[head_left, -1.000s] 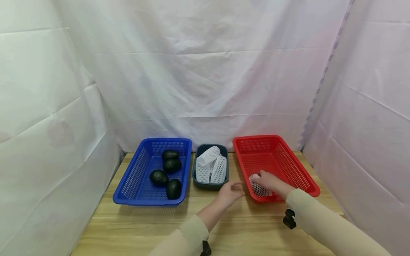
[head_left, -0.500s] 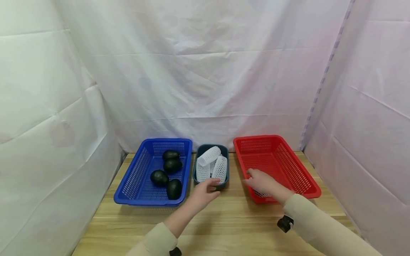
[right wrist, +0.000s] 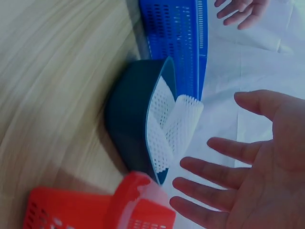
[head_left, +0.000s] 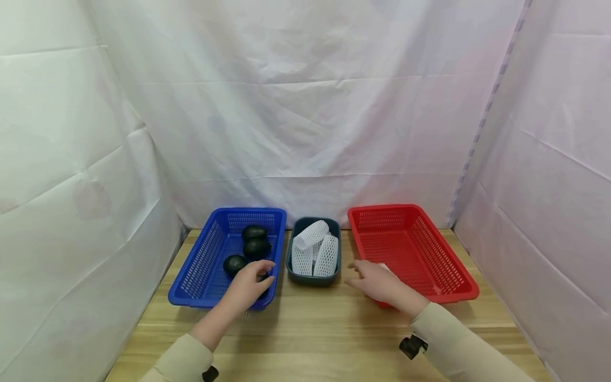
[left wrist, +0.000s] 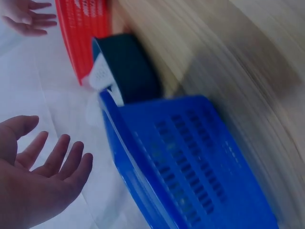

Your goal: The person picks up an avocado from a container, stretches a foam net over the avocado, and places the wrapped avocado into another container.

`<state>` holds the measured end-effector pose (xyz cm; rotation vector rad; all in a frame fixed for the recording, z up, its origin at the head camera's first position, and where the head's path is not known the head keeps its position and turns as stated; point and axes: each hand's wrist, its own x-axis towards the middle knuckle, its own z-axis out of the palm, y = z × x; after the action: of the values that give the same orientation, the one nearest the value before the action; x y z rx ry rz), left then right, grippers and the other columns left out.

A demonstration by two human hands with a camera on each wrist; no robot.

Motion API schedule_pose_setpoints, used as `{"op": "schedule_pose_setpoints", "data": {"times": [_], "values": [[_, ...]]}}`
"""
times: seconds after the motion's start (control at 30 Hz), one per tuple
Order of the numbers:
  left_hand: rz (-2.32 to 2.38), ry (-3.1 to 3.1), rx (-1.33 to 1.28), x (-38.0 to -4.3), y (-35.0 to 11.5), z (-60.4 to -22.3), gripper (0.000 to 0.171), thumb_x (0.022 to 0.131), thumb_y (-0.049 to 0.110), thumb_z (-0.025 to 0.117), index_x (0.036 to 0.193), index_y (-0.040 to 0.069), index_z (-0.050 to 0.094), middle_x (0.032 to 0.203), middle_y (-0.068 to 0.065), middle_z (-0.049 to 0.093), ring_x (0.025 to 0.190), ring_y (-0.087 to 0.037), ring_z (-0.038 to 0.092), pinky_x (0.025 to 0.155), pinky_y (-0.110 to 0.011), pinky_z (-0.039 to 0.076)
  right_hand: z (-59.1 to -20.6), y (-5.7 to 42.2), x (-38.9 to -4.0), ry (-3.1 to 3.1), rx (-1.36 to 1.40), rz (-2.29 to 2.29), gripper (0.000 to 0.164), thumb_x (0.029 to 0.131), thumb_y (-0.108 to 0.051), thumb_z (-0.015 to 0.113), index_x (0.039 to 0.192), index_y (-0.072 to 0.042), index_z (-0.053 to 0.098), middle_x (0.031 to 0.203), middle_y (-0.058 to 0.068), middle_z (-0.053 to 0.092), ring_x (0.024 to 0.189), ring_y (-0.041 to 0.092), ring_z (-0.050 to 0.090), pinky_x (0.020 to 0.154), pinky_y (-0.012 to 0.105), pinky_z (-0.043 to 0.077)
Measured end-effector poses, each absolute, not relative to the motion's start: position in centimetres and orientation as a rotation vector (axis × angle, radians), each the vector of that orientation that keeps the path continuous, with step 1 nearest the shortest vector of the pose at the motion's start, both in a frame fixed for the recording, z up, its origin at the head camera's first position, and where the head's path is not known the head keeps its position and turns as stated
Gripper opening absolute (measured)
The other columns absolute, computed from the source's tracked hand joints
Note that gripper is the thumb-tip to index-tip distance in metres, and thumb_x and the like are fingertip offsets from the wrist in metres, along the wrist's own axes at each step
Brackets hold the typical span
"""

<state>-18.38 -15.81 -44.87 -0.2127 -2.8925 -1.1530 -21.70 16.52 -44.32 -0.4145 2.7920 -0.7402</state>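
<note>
Bench (head_left: 310,334): light wood-grain surface. Standing directly on it, side by side: blue basket (head_left: 207,270) left, dark green tub (head_left: 312,280) between, red basket (head_left: 406,244) right.

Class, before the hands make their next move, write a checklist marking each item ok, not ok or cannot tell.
1. Left hand free: ok, holds nothing.
2. Right hand free: ok, holds nothing.
3. Dark fruit available in blue basket: ok.
4. White nets available in green box: ok.
5. Full view into red basket: not ok, right hand blocks part.
6. Fruit inside the net there: cannot tell.
</note>
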Motion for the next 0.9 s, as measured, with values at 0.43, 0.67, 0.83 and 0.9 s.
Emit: {"op": "schedule_pose_setpoints", "data": {"times": [0.43, 0.67, 0.83, 0.9], "values": [[-0.730, -3.167, -0.267, -21.0, -19.5, -48.3, 0.039, 0.088, 0.013, 0.072, 0.125, 0.007, 0.062, 0.126, -0.022, 0.056, 0.115, -0.039, 0.055, 0.094, -0.054, 0.045, -45.3, 14.6, -20.8, 2.669, -0.540, -0.813, 0.042, 0.090, -0.039, 0.067, 0.123, -0.012, 0.060, 0.103, 0.002, 0.064, 0.090, 0.017, 0.060, 0.075, 0.040, 0.052], [-0.631, -3.246, -0.235, -22.4, -19.7, -50.2, 0.057, 0.088, 0.019, 0.073, 0.138, 0.005, 0.049, 0.131, -0.029, 0.048, 0.111, -0.043, 0.056, 0.089, -0.055, 0.048, -46.0, 13.9, -20.6, 2.627, -0.565, -0.797, 0.045, 0.089, -0.040, 0.067, 0.122, -0.009, 0.061, 0.103, 0.003, 0.064, 0.089, 0.019, 0.060, 0.076, 0.042, 0.052], [-0.548, -3.296, -0.250, -23.1, -19.6, -50.8, 0.061, 0.087, 0.022, 0.074, 0.139, 0.003, 0.048, 0.130, -0.031, 0.046, 0.110, -0.043, 0.057, 0.089, -0.054, 0.048, -46.4, 13.6, -20.6, 2.620, -0.599, -0.741, 0.047, 0.090, -0.041, 0.067, 0.122, -0.008, 0.062, 0.101, 0.003, 0.065, 0.088, 0.018, 0.061, 0.075, 0.042, 0.052], [-0.535, -3.302, -0.261, -23.5, -19.5, -51.1, 0.061, 0.087, 0.023, 0.075, 0.138, 0.003, 0.048, 0.129, -0.032, 0.047, 0.109, -0.042, 0.057, 0.089, -0.053, 0.048, -46.5, 13.5, -20.6, 2.609, -0.606, -0.718, 0.048, 0.090, -0.041, 0.066, 0.123, -0.007, 0.061, 0.100, 0.002, 0.065, 0.087, 0.018, 0.060, 0.075, 0.041, 0.052]]}}
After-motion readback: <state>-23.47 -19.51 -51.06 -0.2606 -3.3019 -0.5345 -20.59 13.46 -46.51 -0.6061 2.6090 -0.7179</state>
